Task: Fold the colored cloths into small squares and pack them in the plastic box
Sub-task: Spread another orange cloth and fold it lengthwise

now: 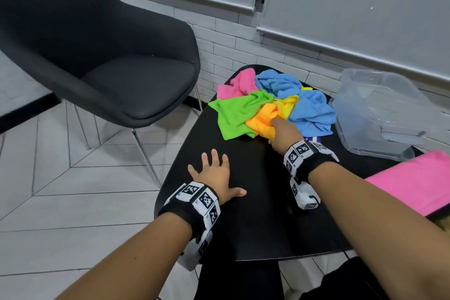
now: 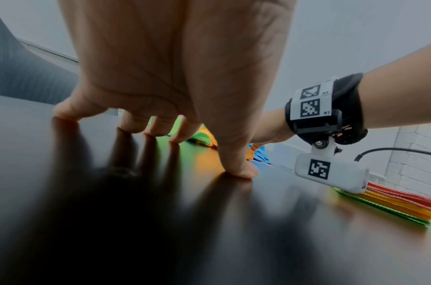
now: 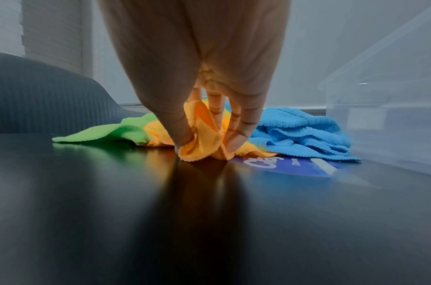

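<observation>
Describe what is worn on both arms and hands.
Both forearms are bare, with no sleeves or gloves. Each wrist carries a black band ringed with white blocks printed with black square markers. A white camera pod with its own marker hangs below the right wrist, with a black cable attached.

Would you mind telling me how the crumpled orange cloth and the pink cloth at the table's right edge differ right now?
The crumpled orange cloth lies bunched in the loose pile; the pink cloth at the right edge lies flat and smooth, apart from the pile. The right hand pinches the orange cloth; nothing touches the pink one. The orange cloth overlaps the green cloth; the pink one tops a neat stack. Both rest on the black table, outside the clear plastic box.
</observation>
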Demonstrator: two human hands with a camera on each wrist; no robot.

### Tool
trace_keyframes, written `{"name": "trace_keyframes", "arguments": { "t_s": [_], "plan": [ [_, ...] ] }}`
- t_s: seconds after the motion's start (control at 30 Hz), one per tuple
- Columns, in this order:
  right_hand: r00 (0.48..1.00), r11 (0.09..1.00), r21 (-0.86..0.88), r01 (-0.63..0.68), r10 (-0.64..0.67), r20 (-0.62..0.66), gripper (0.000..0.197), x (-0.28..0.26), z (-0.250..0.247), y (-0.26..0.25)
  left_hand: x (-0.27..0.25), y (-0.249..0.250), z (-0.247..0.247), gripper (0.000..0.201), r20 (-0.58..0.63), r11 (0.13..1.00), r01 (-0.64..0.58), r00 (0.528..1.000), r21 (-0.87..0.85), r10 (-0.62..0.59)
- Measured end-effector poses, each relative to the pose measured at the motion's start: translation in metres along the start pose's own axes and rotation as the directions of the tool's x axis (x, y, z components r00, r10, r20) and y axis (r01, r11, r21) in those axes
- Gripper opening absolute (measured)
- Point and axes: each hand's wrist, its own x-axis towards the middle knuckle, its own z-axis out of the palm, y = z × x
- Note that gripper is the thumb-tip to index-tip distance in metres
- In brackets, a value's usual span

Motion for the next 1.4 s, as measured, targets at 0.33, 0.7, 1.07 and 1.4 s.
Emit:
{"name": "trace_keyframes", "arguments": {
  "t_s": [0.33,0.7,1.07,1.4],
  "plan": [
    [0.997,0.991,0.116,0.074,-0.071,-0.030,0.040,-0.027,-0.027,0.018,-0.001,-0.002,-0.002,0.107,0.006,1.000,0.018,1.000,-0.021,-0.018],
    [0.954,0.927,0.269,0.263,-0.207,-0.217,0.004,-0.096,-0.120,0.019,-0.019,0.033,-0.029,0.124,-0.160,0.983,-0.071,0.986,-0.168,0.044],
    [0.931,0.766,0.569,0.300,-0.105,-0.349,0.016,-0.161,-0.196,0.015,-0.069,0.066,-0.069,0.010,-0.393,0.529,-0.471,0.882,-0.706,0.261],
    [0.939,0.876,0.475,0.086,0.088,-0.333,0.026,-0.111,-0.132,0.037,-0.049,0.024,-0.052,0.012,-0.299,0.522,-0.242,0.954,-0.818,-0.028]
  ]
}}
